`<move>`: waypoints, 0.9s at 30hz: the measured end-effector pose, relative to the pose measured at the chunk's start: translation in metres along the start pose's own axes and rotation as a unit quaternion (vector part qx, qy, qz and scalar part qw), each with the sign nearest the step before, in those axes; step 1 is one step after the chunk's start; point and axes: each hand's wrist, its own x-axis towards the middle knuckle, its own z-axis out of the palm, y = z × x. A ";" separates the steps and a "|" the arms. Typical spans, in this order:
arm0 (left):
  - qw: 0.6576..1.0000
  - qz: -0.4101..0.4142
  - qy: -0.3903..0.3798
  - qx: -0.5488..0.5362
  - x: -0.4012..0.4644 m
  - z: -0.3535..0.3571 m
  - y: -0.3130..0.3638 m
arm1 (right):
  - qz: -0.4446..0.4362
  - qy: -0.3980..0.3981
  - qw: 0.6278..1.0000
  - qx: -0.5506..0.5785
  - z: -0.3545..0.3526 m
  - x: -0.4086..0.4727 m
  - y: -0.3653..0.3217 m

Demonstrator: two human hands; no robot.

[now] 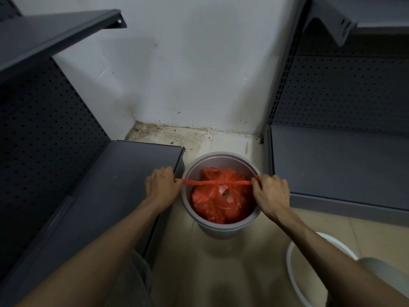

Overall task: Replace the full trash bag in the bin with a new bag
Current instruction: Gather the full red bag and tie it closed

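- Head view, nearest: both forearms reach forward and inward toward the bin [221, 227], which stands on the floor [223, 273] between two dark shelving units.
- Near the right forearm, to the bin's near right, a white tub [294, 275] shows part of its rim; the arm covers the rest.
- The left hand [162, 187] sits just outside the bin's left rim, knuckles up, fingers curled, pinching the left end of a red bag handle [199, 182].
- The right hand [271, 193] sits over the bin's right rim, fingers curled, pinching the handle's right end, a red tip showing above the thumb.
- The handle is pulled taut and nearly level across the bin's mouth, crossing at a knot near the middle.
- The red bag [212, 204] lies inside the bin, bulging, below the rim, with pale contents showing through a gap under the knot.
- The left shelf [124, 173] has its corner just beside the bin's left rim; the left hand overlaps that edge.
- The right shelf [332, 165] has its front edge near the bin's right side, a narrow strip of floor between.
- Beyond the bin, stained floor runs to the white wall [188, 74].
- Open floor lies on the bin's near side.
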 end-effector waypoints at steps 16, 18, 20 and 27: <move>0.996 0.030 0.038 -0.069 0.006 -0.027 -0.003 | 0.052 -0.014 0.967 0.249 -0.013 0.022 -0.013; 0.992 0.063 0.044 -0.097 0.010 -0.040 0.012 | 0.074 -0.038 0.925 0.370 -0.019 0.032 -0.031; 0.988 0.095 0.046 -0.115 0.012 -0.049 0.031 | 0.090 -0.082 0.869 0.479 -0.021 0.038 -0.052; 0.961 0.243 0.034 -0.123 0.020 -0.066 0.087 | 0.032 -0.144 0.885 0.442 -0.022 0.041 -0.081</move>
